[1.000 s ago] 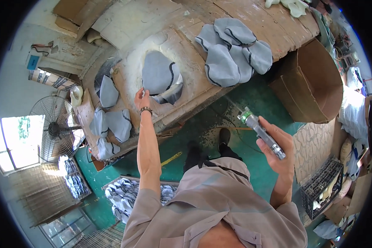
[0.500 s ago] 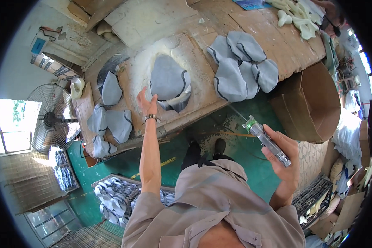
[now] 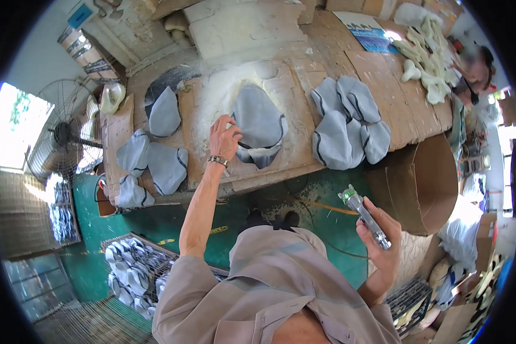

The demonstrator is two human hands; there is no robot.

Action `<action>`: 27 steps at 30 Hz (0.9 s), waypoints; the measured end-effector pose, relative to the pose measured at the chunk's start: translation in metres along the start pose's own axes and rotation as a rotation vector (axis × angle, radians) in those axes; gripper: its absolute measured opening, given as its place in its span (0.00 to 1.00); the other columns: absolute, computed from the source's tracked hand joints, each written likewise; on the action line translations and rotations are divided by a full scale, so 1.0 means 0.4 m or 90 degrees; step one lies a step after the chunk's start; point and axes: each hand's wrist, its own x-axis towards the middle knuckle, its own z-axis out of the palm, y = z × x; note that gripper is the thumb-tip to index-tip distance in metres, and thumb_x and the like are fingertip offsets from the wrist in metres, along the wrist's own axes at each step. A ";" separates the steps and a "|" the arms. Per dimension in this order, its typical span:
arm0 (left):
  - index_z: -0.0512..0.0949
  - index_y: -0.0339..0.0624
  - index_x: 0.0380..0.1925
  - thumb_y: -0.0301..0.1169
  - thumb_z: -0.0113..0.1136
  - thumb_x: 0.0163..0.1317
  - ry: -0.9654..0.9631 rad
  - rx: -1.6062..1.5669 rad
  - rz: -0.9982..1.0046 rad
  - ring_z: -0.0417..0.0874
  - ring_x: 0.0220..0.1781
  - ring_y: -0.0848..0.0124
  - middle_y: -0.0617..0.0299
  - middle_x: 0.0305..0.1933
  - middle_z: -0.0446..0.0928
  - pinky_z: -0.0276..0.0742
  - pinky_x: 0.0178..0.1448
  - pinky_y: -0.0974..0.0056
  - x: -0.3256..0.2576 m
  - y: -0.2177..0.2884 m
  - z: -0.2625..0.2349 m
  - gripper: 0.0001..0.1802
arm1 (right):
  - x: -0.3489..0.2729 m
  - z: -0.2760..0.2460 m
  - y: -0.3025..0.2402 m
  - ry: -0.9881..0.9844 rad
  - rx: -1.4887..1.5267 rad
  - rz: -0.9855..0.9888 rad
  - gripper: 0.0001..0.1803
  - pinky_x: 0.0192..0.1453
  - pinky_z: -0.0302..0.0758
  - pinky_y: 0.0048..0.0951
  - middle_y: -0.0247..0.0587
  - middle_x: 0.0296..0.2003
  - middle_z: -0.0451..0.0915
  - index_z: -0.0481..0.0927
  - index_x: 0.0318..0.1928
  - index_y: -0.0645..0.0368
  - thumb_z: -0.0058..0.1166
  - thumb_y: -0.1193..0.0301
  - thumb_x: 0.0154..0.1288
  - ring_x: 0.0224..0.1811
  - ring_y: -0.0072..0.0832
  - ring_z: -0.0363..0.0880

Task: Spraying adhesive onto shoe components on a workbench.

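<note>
A grey curved fabric piece [image 3: 259, 117] with dark edging lies on a patch of whitish residue on the work table. A dark, shiny curved form [image 3: 264, 157] shows under its near edge. My left hand [image 3: 225, 137] is at the piece's left edge, fingers bent, with a gap between thumb and fingertips; whether it touches the fabric is hard to tell. Off the table's front edge, my right hand [image 3: 382, 229] grips a metallic spray gun [image 3: 367, 218] with a green-ringed nozzle pointing up and left.
Grey pieces [image 3: 333, 140] overlap on the table's right; several others [image 3: 167, 166] lie left. A large open cardboard box [image 3: 401, 186] stands beside the table. Cream moulded shapes [image 3: 433, 63] lie far right, near another person. A fan [image 3: 63, 132] stands left; a rack of grey pieces [image 3: 132, 269] is below.
My left hand has moved toward the grey piece's left edge, its fingers more bent. My right hand has lowered the spray gun slightly; the fine spray at its nozzle no longer shows. The view has shifted.
</note>
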 end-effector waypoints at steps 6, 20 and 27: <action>0.86 0.46 0.28 0.26 0.74 0.44 -0.023 -0.022 -0.042 0.77 0.59 0.60 0.64 0.48 0.75 0.72 0.61 0.51 -0.014 0.002 -0.027 0.09 | 0.018 0.038 -0.065 -0.014 -0.005 0.000 0.28 0.41 0.75 0.25 0.43 0.36 0.83 0.78 0.64 0.67 0.66 0.77 0.63 0.35 0.26 0.80; 0.85 0.46 0.28 0.25 0.72 0.45 0.136 -0.030 0.003 0.79 0.55 0.58 0.62 0.46 0.78 0.74 0.59 0.52 0.068 -0.013 -0.229 0.08 | 0.067 0.159 -0.159 0.012 -0.010 0.033 0.28 0.44 0.76 0.23 0.41 0.36 0.83 0.78 0.65 0.70 0.62 0.78 0.64 0.37 0.22 0.79; 0.86 0.45 0.31 0.28 0.73 0.49 0.170 -0.004 -0.026 0.81 0.52 0.57 0.61 0.45 0.81 0.75 0.58 0.55 0.176 -0.191 -0.486 0.08 | 0.107 0.220 -0.147 -0.019 -0.016 0.040 0.26 0.40 0.74 0.22 0.38 0.35 0.83 0.79 0.65 0.68 0.63 0.73 0.67 0.35 0.20 0.77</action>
